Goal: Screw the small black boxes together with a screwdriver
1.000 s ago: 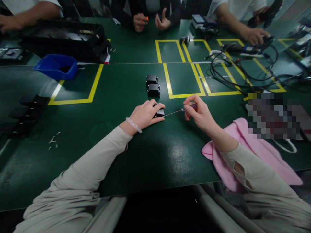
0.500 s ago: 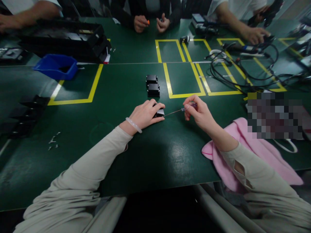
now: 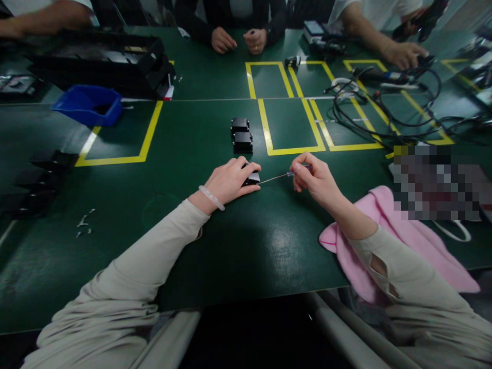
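Observation:
My left hand point(image 3: 230, 180) is closed around a small black box-shaped part point(image 3: 252, 178) on the table, its fingers covering much of it. In my right hand point(image 3: 313, 177) is a screwdriver point(image 3: 274, 178) with a see-through purplish handle. Its thin shaft lies nearly level and points left, with the tip at the right side of the part, close to my left thumb. Whether the tip sits in a screw is too small to tell. Just beyond my left hand stand two similar black parts point(image 3: 243, 140), one behind the other, with small bright screws at their sides.
Small loose screws point(image 3: 85, 221) lie at the left, near several black parts point(image 3: 42, 179). Farther back are a blue bin point(image 3: 90, 102) and a black crate point(image 3: 149, 72). Cables point(image 3: 346, 118) spread at the right, behind a pink cloth point(image 3: 415, 246). Co-workers' hands point(image 3: 255, 41) rest across the table.
My right hand's fingers have shifted slightly on the screwdriver handle. My left hand and the part have stayed put. Across the table, the orange thing in a co-worker's fingers no longer shows.

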`<state>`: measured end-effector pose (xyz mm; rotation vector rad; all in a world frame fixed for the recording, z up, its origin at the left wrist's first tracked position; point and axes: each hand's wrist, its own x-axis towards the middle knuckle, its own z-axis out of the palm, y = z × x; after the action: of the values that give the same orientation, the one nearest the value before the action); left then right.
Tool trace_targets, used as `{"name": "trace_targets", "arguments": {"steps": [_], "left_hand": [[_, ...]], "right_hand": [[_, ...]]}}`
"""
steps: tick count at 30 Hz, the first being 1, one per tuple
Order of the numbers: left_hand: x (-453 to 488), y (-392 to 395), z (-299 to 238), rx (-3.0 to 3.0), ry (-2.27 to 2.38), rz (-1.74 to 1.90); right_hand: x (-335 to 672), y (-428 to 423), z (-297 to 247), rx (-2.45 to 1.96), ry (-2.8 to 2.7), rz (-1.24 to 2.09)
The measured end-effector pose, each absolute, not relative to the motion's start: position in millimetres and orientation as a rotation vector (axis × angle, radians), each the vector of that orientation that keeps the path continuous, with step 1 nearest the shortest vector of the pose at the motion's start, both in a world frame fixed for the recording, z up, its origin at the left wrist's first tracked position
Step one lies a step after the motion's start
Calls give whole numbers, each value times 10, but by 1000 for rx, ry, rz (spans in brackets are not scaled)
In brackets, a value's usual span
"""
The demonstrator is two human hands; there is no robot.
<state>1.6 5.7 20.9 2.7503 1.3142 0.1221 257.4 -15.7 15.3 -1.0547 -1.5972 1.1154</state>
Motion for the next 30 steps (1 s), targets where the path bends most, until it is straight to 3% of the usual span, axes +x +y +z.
{"name": "trace_targets", "arguments": {"steps": [30], "left_hand": [[21, 56, 215, 2755, 1320, 131]], "right_hand": [[2565, -169, 139, -977, -1590, 1082]]}}
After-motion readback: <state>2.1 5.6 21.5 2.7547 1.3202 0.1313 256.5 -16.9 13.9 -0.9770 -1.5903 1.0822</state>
